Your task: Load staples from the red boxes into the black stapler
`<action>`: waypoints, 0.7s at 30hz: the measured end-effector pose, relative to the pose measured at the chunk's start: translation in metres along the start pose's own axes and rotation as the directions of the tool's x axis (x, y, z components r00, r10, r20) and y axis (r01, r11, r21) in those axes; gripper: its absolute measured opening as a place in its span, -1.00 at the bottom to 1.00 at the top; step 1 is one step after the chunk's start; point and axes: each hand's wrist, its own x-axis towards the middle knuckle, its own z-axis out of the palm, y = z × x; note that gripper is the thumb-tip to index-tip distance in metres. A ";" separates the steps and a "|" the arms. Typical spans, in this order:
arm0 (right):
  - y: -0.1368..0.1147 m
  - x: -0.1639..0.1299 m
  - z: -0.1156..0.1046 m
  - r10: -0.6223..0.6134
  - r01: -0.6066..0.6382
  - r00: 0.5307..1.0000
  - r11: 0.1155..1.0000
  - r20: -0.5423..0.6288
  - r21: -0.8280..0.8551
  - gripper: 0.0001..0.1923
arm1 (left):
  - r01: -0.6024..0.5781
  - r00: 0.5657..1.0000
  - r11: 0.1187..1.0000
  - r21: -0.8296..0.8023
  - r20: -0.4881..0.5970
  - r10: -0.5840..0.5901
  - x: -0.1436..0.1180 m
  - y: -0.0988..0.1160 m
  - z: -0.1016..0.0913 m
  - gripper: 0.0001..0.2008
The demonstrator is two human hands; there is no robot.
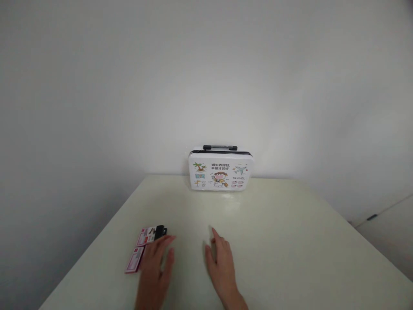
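At the left of the table lies a pink-and-white printed pack with a black piece at its right end. Just below it is a second flat pink-and-white pack, its right part hidden by my left hand. That hand hovers over or rests on the packs' right side, fingers stretched and thumb apart; whether it touches them I cannot tell. My right hand is over bare table near the middle, index finger extended forward and thumb spread, with nothing in it.
A white hard-shell case with cartoon prints and a black handle stands upright at the table's back, near the pale wall. The pale table narrows toward the wall. A thin cable hangs beyond its right edge.
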 end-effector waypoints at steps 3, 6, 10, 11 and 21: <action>0.038 -0.022 -0.047 -0.073 0.085 0.996 0.947 0.051 -0.309 -0.38 | -0.120 0.978 0.992 -0.030 0.168 0.124 -0.014 0.057 0.053 -0.55; 0.051 -0.036 -0.065 -0.053 0.111 0.990 0.865 0.131 -0.490 -0.37 | -0.163 0.967 0.985 0.052 0.207 0.149 -0.024 0.083 0.092 -0.42; 0.047 -0.040 -0.062 -0.034 0.111 0.989 0.818 0.145 -0.565 -0.37 | -0.193 0.955 0.973 0.127 0.250 0.157 -0.028 0.083 0.104 -0.37; 0.046 -0.039 -0.061 -0.030 0.109 0.989 0.813 0.145 -0.571 -0.37 | -0.198 0.953 0.971 0.132 0.258 0.160 -0.028 0.082 0.102 -0.36; 0.066 -0.039 -0.054 -0.069 0.151 0.985 0.800 0.161 -0.580 -0.35 | -0.225 0.950 0.965 0.136 0.253 0.185 -0.029 0.075 0.102 -0.37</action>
